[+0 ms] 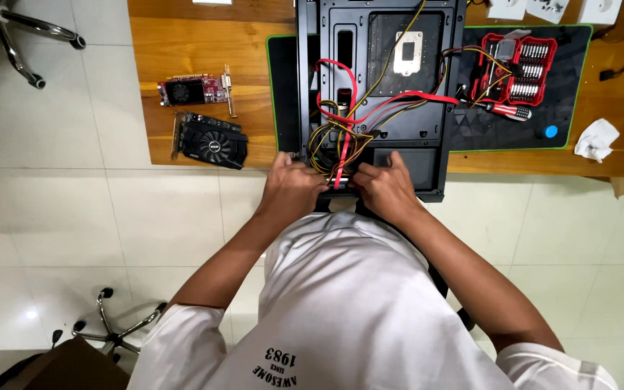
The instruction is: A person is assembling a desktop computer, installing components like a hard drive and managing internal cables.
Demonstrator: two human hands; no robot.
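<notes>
Both hands' (292, 189) fingertips hidden among cable bundle (337, 148) in case (435, 155).

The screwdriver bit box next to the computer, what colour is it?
Red; the bit box shows best in the head view, on the dark mat.

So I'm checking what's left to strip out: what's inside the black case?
Inside the case: a board with a pale socket, a red cable and yellow-black wires. Both hands cover where the wires end.
</notes>
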